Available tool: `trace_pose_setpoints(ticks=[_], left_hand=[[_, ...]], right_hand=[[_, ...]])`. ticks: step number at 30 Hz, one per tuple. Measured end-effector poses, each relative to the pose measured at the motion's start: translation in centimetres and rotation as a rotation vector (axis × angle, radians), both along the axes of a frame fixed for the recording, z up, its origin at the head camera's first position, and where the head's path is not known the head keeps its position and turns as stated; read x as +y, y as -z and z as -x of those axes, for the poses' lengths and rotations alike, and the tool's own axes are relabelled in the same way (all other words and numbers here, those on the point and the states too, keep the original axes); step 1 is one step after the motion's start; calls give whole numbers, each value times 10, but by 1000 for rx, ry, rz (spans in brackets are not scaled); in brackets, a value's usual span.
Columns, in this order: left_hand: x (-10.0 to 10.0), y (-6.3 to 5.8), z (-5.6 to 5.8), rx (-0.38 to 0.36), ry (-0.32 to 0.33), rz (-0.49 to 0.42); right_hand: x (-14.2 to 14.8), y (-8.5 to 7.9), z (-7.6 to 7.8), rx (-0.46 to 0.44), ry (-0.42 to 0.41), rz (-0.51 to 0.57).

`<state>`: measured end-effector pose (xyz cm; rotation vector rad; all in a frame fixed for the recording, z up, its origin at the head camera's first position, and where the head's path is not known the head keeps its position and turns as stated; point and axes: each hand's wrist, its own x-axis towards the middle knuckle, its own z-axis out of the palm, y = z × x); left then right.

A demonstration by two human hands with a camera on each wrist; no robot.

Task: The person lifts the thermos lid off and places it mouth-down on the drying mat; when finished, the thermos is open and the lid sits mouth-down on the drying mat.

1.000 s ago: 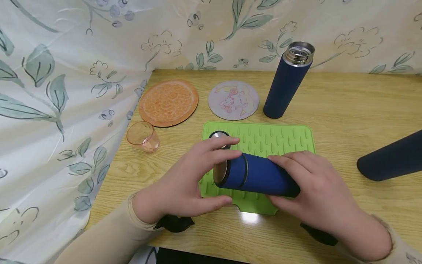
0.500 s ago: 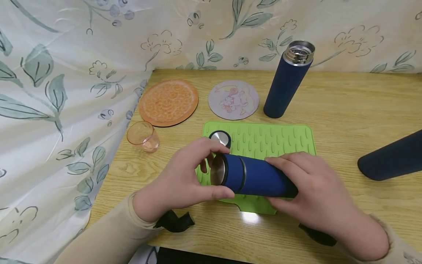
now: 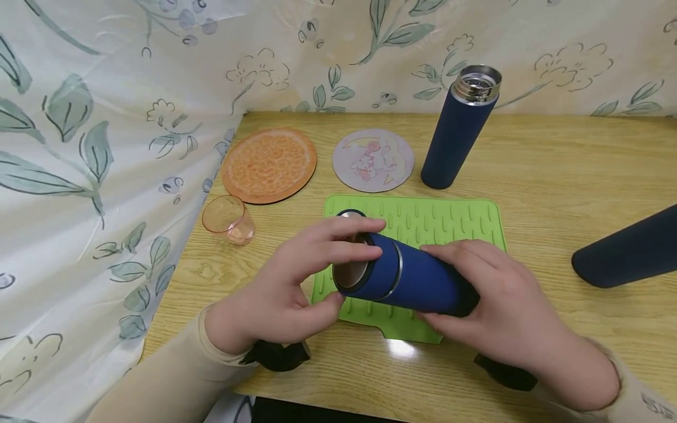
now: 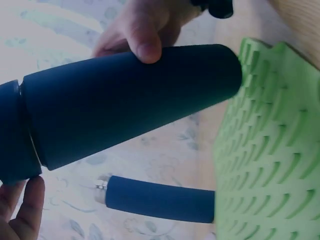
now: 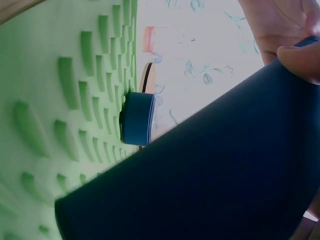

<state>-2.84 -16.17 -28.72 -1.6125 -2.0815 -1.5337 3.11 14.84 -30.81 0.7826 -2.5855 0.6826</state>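
Note:
A blue thermos [image 3: 425, 282] lies tilted above the green ridged mat [image 3: 465, 223], its lid end toward the left. My right hand [image 3: 508, 302] grips the body near the base. My left hand [image 3: 288, 279] holds the lid [image 3: 385, 267], fingers across its top side and thumb tip at the lower edge. The lid is on the body, with a thin silver ring showing at the seam. Behind my left fingers, a second, loose lid [image 3: 349, 212] rests on the mat; the right wrist view shows this blue lid [image 5: 137, 119] more fully.
An uncapped dark blue thermos [image 3: 460, 138] stands behind the mat, and another dark bottle [image 3: 629, 249] is cut off at the right edge. To the left are a pinkish glass [image 3: 230, 220], an orange round mat [image 3: 270, 164] and a pale round mat [image 3: 373, 160].
My left fingers lift off the lid and regrip it further round, with the thumb shifted left to its lower edge. My right hand keeps its grip on the body.

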Motion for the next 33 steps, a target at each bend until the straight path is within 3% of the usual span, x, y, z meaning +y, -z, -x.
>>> trace_pose_setpoints(ticks=[3,7,9,11,16,18,26,33], left_hand=[[1,-4,2,-32,-54,-15],[2,-6,1,-95,-210,24],[2,-6,2,-111,-242,43],[2,-5,2,-106,-201,35],[2,-4,3,-78,28,-29],[3,-5,3,-80,63,-29],[2,-9,1,-77,6,-2],[4,-5,3,-115,-62,-24]], right_hand=[[-2,-2,0,-25,-8,16],[-4,-3,-1,-36,-3,15],[-5,-3,0,-39,2,11],[-5,-2,0,-43,5,11],[-5,-2,2,-56,8,11],[-5,-2,2,-59,7,12],[-6,-1,1,-63,0,12],[-6,-2,-1,-60,8,8]])
